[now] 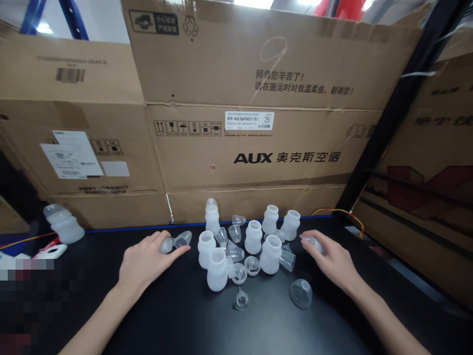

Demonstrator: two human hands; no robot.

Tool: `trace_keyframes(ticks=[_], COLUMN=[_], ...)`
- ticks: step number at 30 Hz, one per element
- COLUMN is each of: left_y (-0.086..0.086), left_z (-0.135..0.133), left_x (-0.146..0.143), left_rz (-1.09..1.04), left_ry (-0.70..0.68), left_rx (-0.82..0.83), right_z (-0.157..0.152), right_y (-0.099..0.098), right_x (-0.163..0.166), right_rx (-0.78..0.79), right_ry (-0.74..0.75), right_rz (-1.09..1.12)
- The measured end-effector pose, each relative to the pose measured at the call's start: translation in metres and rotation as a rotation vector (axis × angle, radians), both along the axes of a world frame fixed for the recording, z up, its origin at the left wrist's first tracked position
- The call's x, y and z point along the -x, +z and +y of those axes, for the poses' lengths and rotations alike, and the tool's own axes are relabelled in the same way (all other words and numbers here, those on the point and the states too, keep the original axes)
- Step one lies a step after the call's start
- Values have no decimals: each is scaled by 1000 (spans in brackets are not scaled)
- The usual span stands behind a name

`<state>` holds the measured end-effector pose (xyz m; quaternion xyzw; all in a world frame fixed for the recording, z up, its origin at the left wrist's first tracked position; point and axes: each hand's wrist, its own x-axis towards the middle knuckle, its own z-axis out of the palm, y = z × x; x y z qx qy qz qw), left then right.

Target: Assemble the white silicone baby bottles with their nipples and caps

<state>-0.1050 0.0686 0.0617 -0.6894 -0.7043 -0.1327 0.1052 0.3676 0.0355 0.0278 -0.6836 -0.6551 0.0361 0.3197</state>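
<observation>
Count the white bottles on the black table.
8: six open ones clustered between the hands, one capped behind them, one capped far left. None seems hidden.

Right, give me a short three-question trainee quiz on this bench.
1. True or false: the left hand rests on the black table.
2. What does the right hand hold? A) clear cap B) scissors C) tape
3. Fill in: the capped bottle stands in front of a ____ box.

Key: 1 true; 2 A; 3 cardboard.
</observation>
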Motion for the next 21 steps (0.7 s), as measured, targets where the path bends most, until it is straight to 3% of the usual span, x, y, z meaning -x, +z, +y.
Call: trace_keyframes(ticks=[4,11,21], left_y=[-1,-9,-8], left_z=[0,2,4], left_x=[0,6,6], left_rz=[6,-15,-128], left_ry=[12,-102,-37], left_rx=[-24,-94,-99], right_z=[2,2,5], right_y=[-3,-5,-1], right_x=[-4,-5,-8], right_rx=[-20,-64,-138], right_ry=[-33,-16,157], right_rz=[147,319,553])
